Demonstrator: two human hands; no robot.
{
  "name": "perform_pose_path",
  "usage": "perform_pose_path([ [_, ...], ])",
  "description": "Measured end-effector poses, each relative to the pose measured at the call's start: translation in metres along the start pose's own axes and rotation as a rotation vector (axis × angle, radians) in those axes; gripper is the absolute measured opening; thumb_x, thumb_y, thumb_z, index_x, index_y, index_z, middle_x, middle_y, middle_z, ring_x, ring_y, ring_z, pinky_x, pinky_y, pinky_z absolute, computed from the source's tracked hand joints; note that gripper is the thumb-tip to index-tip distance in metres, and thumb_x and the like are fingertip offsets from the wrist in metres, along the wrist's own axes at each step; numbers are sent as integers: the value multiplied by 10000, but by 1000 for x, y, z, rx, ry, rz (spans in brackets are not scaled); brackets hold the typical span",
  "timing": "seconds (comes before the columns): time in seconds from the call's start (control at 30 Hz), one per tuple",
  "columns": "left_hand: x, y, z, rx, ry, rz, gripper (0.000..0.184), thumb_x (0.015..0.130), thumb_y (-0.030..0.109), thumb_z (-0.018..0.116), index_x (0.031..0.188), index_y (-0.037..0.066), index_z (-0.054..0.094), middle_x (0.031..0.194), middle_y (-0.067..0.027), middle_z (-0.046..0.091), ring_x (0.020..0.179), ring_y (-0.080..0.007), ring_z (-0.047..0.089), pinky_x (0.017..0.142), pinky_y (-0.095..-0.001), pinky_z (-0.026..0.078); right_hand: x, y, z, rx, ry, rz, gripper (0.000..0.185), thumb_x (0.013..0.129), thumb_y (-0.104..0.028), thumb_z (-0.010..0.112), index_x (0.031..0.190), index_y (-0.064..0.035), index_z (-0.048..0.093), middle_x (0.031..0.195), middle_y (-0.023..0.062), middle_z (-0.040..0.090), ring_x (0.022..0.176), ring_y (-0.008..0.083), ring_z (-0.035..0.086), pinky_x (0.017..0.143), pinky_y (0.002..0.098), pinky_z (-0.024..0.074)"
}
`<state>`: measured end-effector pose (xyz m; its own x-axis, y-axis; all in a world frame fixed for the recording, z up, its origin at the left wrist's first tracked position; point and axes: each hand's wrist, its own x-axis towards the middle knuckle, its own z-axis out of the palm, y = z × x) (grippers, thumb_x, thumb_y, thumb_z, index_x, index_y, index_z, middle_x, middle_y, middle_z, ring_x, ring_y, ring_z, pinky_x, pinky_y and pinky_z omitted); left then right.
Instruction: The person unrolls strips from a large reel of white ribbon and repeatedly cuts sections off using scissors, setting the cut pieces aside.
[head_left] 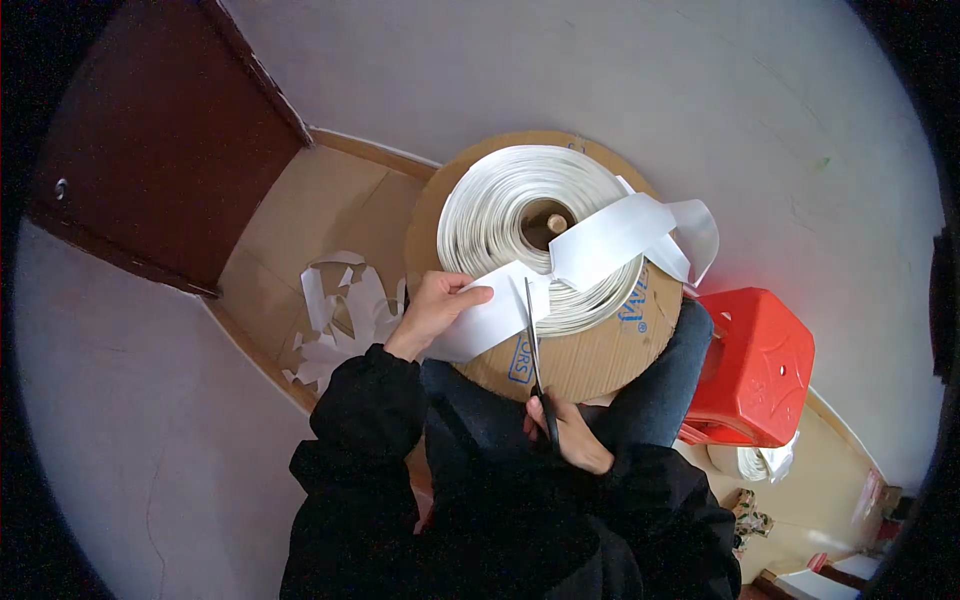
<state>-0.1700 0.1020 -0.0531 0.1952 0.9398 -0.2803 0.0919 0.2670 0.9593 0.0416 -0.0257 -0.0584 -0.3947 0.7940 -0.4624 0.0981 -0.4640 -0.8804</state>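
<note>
My left hand (440,308) pinches a white strip (478,328) between thumb and fingers, near the roll's lower left side. In my right hand (575,432) is a pair of scissors (534,350) with black handles, its blades pointing up and lying across the strip near its right end. Behind both hands rests a large coiled roll of white strip (478,205) on a round cardboard disc (610,372), over my lap. A loose white length (612,240) curls over the roll to the right, its near end touching or close to the held strip.
White scraps (345,310) lie on the floor to the left, below a dark red door (160,140). A red plastic stool (760,370) stands at the right, with another white roll (740,462) beneath it. A pale wall (700,90) runs behind the disc.
</note>
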Motion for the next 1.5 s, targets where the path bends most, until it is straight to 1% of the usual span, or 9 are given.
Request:
perform_pose_path([
  [0.3, 0, 2, 2, 2, 22, 33, 153, 752, 140, 633, 751, -13, 633, 554, 29, 501, 450, -24, 370, 397, -147, 259, -3, -3, -4, -53, 27, 50, 438, 858, -444, 464, 823, -8, 458, 620, 59, 473, 548, 130, 440, 523, 246, 376],
  [0.43, -1, 1, -2, 4, -4, 16, 130, 749, 129, 624, 744, -1, 627, 581, 6, 535, 463, -38, 409, 422, -145, 313, 0, -6, -4, -67, 7, 19, 434, 859, -444, 461, 814, -13, 454, 619, 61, 480, 536, 128, 445, 504, 247, 373],
  [1.2, -18, 17, -12, 63, -49, 60, 167, 752, 142, 626, 741, -25, 627, 565, 15, 510, 469, -43, 391, 433, -148, 299, 11, -15, -6, -32, -51, -4, 433, 859, -457, 460, 822, -25, 450, 597, 63, 506, 525, 133, 468, 507, 227, 369],
  [1.27, -25, 32, -29, 426, 113, -49, 228, 745, 173, 618, 823, -41, 611, 619, -30, 565, 529, -115, 484, 487, -204, 374, 7, -13, -7, -12, -64, -37, 420, 861, -447, 463, 842, -28, 441, 638, 70, 510, 552, 134, 466, 525, 222, 369],
  [1.33, -24, 13, -43, 767, 475, 286, 347, 731, 215, 611, 974, -26, 558, 789, -99, 594, 572, -205, 532, 534, -273, 412, 1, -8, -6, -13, -13, -102, 384, 863, -407, 467, 870, -25, 430, 668, 75, 509, 568, 136, 462, 539, 229, 370],
  [1.37, -23, 27, -31, 770, 462, 293, 347, 731, 215, 611, 974, -26, 558, 789, -99, 594, 572, -205, 532, 534, -273, 412, -2, -5, -5, -27, 19, -157, 351, 864, -367, 472, 899, -22, 420, 699, 80, 507, 585, 137, 458, 553, 235, 371],
  [1.43, -20, 54, 6, 1355, 737, 661, 500, 707, 171, 636, 1141, -8, 462, 1055, -163, 517, 881, -247, 534, 749, -296, 418, -6, -1, -5, -71, 75, -270, 297, 868, -288, 481, 955, -17, 399, 760, 89, 504, 617, 141, 451, 581, 249, 373],
  [1.47, -15, 65, 26, 935, 402, 459, 559, 692, 179, 637, 1176, -5, 427, 1168, -173, 433, 1016, -287, 460, 843, -372, 366, -9, -3, -4, -76, 81, -274, 297, 868, -288, 481, 955, -17, 399, 760, 89, 504, 617, 141, 451, 581, 249, 373],
  [1.5, -4, 56, 49, 911, 291, 501, 624, 672, 218, 642, 1205, 4, 396, 1181, -159, 415, 1050, -301, 420, 870, -393, 338, -14, -8, -2, -18, 152, -334, 360, 848, -352, 486, 956, -21, 394, 773, 93, 495, 636, 147, 446, 596, 251, 371],
])
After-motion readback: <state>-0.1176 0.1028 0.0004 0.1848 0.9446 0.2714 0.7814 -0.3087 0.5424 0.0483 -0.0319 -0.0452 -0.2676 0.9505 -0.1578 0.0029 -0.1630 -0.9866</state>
